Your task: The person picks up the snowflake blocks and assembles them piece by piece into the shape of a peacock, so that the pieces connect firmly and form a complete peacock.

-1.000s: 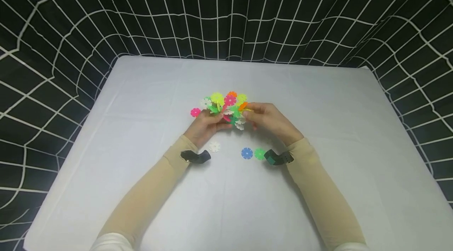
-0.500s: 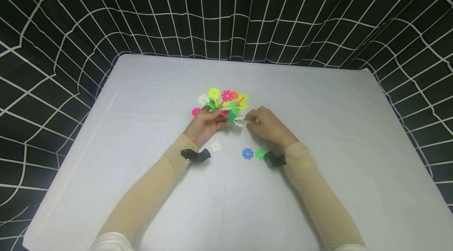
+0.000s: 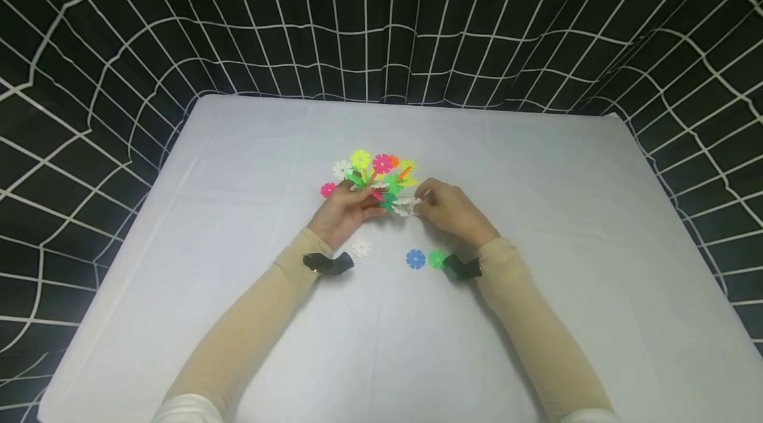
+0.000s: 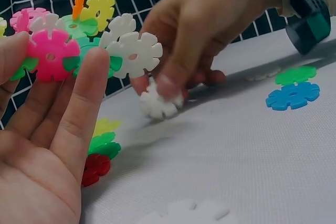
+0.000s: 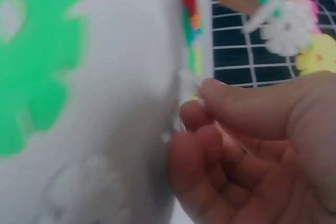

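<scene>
My left hand (image 3: 342, 214) grips a cluster of interlocked snowflake discs (image 3: 383, 163) in pink, yellow, green, white and orange, raised over the table. In the left wrist view, a pink disc (image 4: 52, 56) and a white disc (image 4: 137, 54) of the cluster face the camera. Just right of the cluster, my right hand (image 3: 456, 214) pinches a loose white snowflake disc (image 4: 157, 102) between thumb and fingers, low over the cloth. The right wrist view shows the thumb (image 5: 247, 106) against the fingers, with the disc mostly hidden and blurred.
Nearer me on the white table (image 3: 369, 343) lie a white disc (image 3: 361, 249), a blue disc (image 3: 415, 259) and a green disc (image 3: 436, 259). Behind my left fingers, red (image 4: 96, 169), green and yellow discs show low down. A black curtain with white grid lines (image 3: 381, 26) surrounds the table.
My right hand has left the cluster's orange disc, dropped toward me, and now holds a white disc by the cluster's lower right. The cluster has tipped slightly left in my left hand.
</scene>
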The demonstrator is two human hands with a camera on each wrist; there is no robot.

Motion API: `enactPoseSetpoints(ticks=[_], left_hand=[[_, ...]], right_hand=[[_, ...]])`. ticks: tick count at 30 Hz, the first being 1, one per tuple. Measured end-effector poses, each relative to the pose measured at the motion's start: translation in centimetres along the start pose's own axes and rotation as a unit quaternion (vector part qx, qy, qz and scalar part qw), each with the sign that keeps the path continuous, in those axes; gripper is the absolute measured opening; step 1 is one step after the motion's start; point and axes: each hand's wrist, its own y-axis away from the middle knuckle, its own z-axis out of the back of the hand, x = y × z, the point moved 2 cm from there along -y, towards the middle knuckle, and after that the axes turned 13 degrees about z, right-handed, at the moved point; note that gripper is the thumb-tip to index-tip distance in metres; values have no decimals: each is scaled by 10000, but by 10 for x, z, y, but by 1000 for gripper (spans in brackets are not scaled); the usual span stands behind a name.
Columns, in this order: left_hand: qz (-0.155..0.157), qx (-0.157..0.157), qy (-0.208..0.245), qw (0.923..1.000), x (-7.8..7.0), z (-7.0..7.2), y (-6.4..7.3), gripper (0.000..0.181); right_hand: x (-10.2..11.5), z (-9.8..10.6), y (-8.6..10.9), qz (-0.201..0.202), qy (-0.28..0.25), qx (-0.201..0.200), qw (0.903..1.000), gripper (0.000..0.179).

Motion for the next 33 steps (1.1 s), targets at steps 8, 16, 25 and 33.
enactPoseSetpoints(ticks=[8, 16, 25, 33], left_hand=[[-28, 5, 30, 10000, -1, 0, -1, 24], [-3, -69, -20, 10000, 0, 1, -1, 29], [-64, 26, -92, 9999, 0, 2, -1, 28], [-211, 50, 90, 9997, 0, 2, 0, 26]], right_hand=[[6, 15, 3, -197, -2300, -745, 9701, 40], [11, 11, 3, -194, -2725, -723, 9592, 40], [12, 5, 2, -394, -3135, -677, 9463, 42], [16, 9, 3, -24, -2624, -446, 9639, 43]])
